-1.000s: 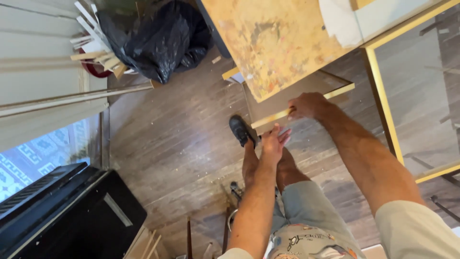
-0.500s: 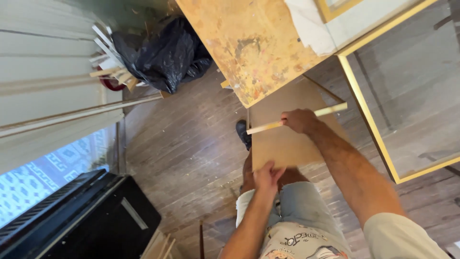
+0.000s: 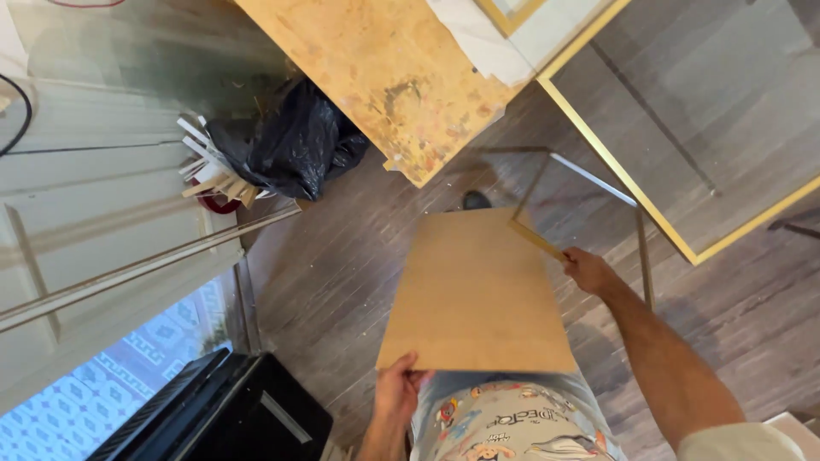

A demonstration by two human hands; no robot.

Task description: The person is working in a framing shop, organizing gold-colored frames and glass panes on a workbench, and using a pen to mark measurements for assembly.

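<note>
A flat brown board (image 3: 478,294) lies level in front of me, above the wooden floor. My left hand (image 3: 399,390) grips its near left corner from below. My right hand (image 3: 588,270) holds the gold edge of a glass-paned frame (image 3: 589,192) at the board's far right corner; the pane and its thin rim stretch away toward the table. A dark shoe (image 3: 476,201) shows just beyond the board's far edge.
A stained wooden tabletop (image 3: 376,68) stands ahead, and a larger gold-framed glass panel (image 3: 683,128) leans at right. A black rubbish bag (image 3: 286,149) with wood offcuts (image 3: 209,175) sits at left by a pale door (image 3: 94,230). A black case (image 3: 213,418) lies near left.
The board has come up from beside my legs to lie flat in front of me. My left hand moved from my knee to its near corner. The right hand shifted right with the gold edge.
</note>
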